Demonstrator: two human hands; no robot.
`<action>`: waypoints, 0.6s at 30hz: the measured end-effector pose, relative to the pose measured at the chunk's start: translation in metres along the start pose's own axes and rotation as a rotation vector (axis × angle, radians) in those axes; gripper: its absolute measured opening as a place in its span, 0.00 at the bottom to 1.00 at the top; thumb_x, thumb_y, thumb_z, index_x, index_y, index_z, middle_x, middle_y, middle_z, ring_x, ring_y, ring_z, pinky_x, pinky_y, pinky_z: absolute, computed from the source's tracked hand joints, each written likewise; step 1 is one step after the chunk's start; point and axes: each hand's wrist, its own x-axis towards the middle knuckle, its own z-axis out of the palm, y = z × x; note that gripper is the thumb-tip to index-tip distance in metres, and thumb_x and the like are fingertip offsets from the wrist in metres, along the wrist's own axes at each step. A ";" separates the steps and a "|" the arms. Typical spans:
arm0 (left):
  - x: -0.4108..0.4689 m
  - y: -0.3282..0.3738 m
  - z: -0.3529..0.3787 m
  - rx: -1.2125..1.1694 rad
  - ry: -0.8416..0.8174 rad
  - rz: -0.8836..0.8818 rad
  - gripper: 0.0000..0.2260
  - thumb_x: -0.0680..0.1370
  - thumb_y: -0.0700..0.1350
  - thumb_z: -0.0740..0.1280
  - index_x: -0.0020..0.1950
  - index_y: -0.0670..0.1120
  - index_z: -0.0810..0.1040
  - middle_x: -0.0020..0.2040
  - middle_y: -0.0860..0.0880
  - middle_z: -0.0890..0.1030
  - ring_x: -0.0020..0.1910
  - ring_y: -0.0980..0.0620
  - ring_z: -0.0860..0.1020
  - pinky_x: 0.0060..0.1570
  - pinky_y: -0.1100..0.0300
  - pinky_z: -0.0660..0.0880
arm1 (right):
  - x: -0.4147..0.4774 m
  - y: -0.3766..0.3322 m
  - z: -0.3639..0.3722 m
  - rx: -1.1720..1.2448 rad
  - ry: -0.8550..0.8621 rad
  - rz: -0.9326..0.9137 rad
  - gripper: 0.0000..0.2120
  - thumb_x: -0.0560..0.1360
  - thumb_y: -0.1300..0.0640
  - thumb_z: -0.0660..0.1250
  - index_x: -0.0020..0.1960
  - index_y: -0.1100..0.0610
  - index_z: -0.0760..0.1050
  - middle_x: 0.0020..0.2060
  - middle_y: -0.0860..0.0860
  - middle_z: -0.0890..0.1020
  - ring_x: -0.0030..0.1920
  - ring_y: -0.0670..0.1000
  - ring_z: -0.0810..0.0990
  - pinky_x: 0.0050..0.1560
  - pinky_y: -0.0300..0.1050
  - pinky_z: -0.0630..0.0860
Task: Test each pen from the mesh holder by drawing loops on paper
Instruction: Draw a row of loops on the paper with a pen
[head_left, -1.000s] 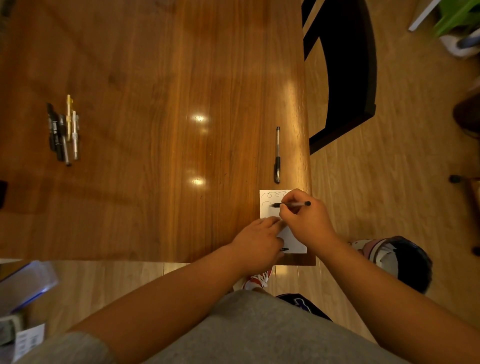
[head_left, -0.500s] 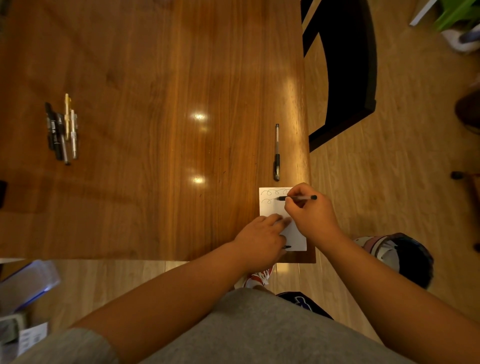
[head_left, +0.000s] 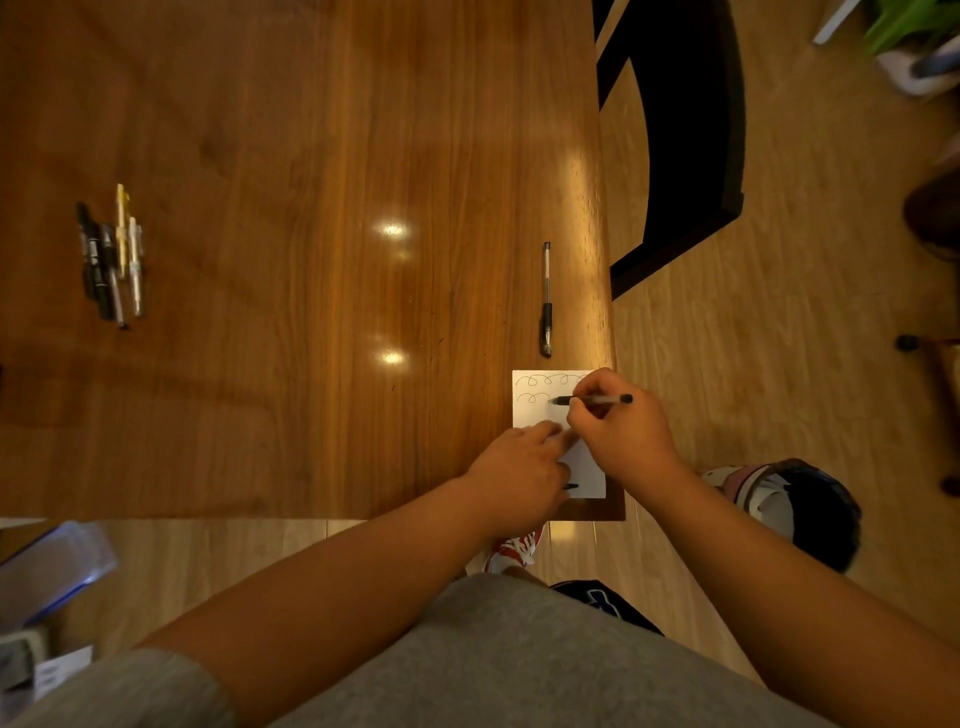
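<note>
The right hand (head_left: 621, 434) holds its fingers clamped on a black pen (head_left: 597, 399), tip on the paper (head_left: 532, 413) just left of the fingertips. The left hand (head_left: 519, 473) presses the paper with straight, closed fingers just below that tip. A second pen (head_left: 546, 301) lies near, beyond the right fingers, a pen cluster (head_left: 111, 260) lies far left of both hands, and the right hand covers the paper's right edge.

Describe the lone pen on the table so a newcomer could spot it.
Follow the wooden table to its right edge. Just beyond the white paper lies a clear-barrelled pen with a black grip. It lies alone, unlike the bunched pens far left and the black pen in the right hand.
</note>
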 end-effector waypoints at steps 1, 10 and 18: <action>0.000 0.000 0.001 0.006 0.004 -0.001 0.18 0.82 0.55 0.56 0.61 0.47 0.79 0.73 0.43 0.65 0.69 0.45 0.64 0.62 0.49 0.68 | 0.000 0.000 0.000 0.008 -0.004 -0.001 0.07 0.75 0.56 0.69 0.46 0.46 0.73 0.36 0.36 0.75 0.35 0.38 0.77 0.31 0.27 0.67; 0.003 0.002 0.003 0.003 0.009 0.001 0.19 0.82 0.56 0.56 0.61 0.46 0.79 0.74 0.42 0.64 0.72 0.44 0.60 0.69 0.46 0.61 | 0.005 0.001 0.000 0.023 0.015 0.004 0.06 0.76 0.57 0.69 0.47 0.47 0.73 0.37 0.37 0.75 0.36 0.37 0.76 0.28 0.25 0.68; 0.005 0.003 0.004 -0.001 -0.028 -0.013 0.18 0.82 0.55 0.57 0.64 0.48 0.77 0.77 0.43 0.58 0.75 0.43 0.57 0.71 0.46 0.58 | 0.007 0.009 -0.005 0.035 0.032 0.024 0.05 0.77 0.57 0.68 0.47 0.48 0.74 0.41 0.42 0.78 0.38 0.39 0.77 0.30 0.27 0.69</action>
